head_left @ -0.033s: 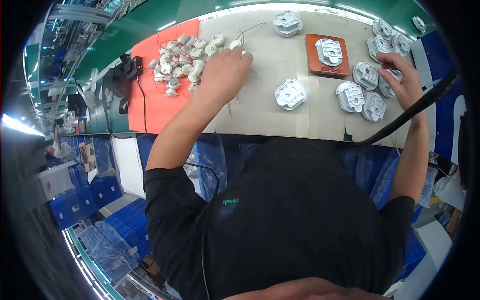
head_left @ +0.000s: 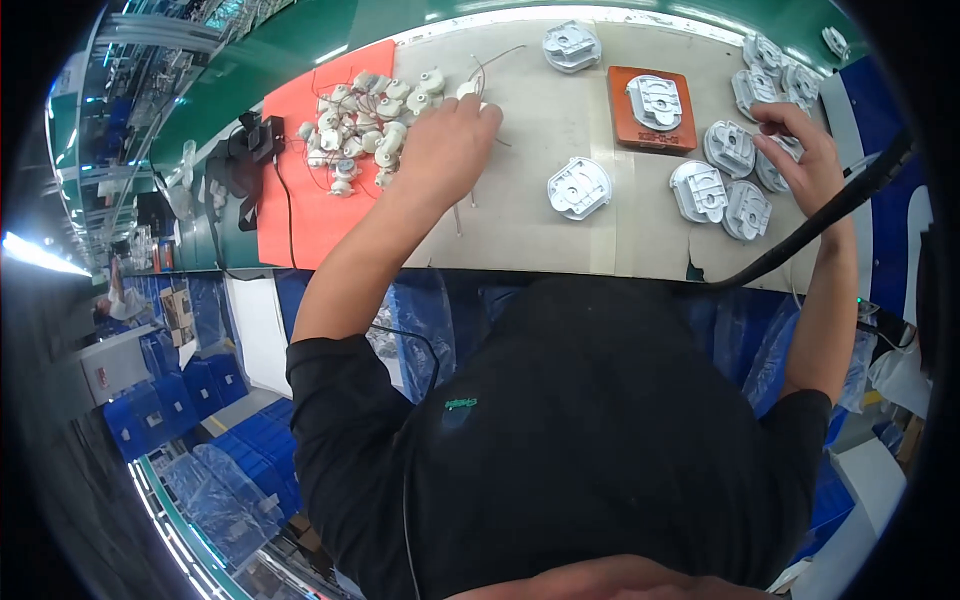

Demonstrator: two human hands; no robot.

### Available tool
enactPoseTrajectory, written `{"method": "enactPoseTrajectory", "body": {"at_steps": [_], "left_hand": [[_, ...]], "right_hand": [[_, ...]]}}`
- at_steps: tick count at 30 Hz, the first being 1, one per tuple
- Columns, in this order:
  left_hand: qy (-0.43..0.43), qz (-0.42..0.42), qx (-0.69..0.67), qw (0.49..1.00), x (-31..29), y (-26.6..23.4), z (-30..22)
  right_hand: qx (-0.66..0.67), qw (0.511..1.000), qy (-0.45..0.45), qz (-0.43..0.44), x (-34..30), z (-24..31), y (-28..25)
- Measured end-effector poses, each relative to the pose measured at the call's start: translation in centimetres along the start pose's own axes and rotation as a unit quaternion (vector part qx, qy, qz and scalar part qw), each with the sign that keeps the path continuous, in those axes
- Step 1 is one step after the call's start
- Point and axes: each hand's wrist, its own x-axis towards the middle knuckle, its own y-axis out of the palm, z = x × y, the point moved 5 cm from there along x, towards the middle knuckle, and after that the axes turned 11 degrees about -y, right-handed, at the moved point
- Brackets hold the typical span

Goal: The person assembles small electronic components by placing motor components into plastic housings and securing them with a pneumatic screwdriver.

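My left hand [head_left: 450, 145] is closed at the far side of the bench, its fingertips on a small white motor [head_left: 468, 88] with thin wires trailing off. Most of that motor is hidden by the fingers. Just left of the hand, a pile of similar white motors [head_left: 345, 125] with wires lies on an orange-red sheet [head_left: 290, 215]. At the right, my right hand [head_left: 812, 155] has thumb and forefinger apart over a round white plastic housing [head_left: 772, 176], partly covered by the hand. Beside it are more housings [head_left: 729, 148].
A white housing [head_left: 656, 103] sits on an orange-brown block [head_left: 653, 138]. Two separate housings, one far [head_left: 572, 47] and one near [head_left: 579, 188], lie mid-bench. A thick black cable [head_left: 810, 232] crosses before my right forearm. A black device [head_left: 265, 138] stands left of the sheet.
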Motion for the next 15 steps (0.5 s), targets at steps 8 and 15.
{"method": "enactPoseTrajectory", "body": {"at_steps": [8, 15], "left_hand": [[-0.011, 0.024, -0.093, 0.995, 0.6, -2.0, 0.3], [-0.165, 0.084, -0.589, 0.787, 1.8, -2.0, 5.1]], "right_hand": [[0.004, 1.0, -0.008, -0.003, 0.0, 0.3, 0.0], [0.044, 0.999, -0.015, -0.005, 0.8, -0.5, 0.8]]}}
